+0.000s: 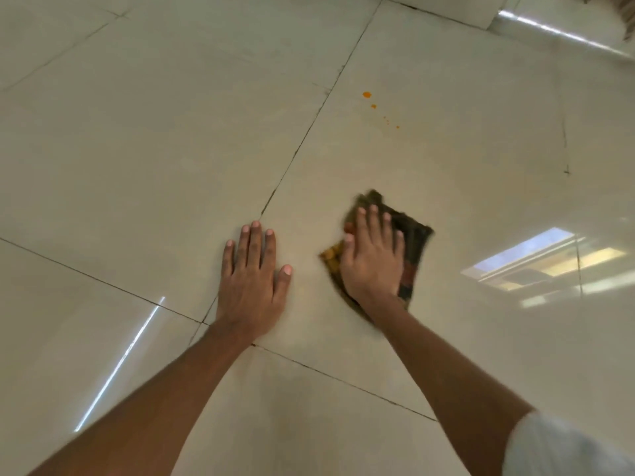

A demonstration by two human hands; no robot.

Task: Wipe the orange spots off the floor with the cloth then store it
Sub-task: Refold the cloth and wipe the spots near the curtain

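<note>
On the glossy beige tiled floor (144,139), right hand (372,259) presses flat on a dark, seemingly checked cloth (414,249); left hand (252,269) lies open beside it; small orange spots (367,94) lie beyond the cloth.

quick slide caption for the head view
Right hand presses cloth on tiled floor, orange spots ahead; left hand braces.

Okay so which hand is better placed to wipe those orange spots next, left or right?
Right. The right hand lies flat on the dark patterned cloth, with the small orange spots ahead on the same beige floor tile. The left hand is bare, flat on the floor.
</note>
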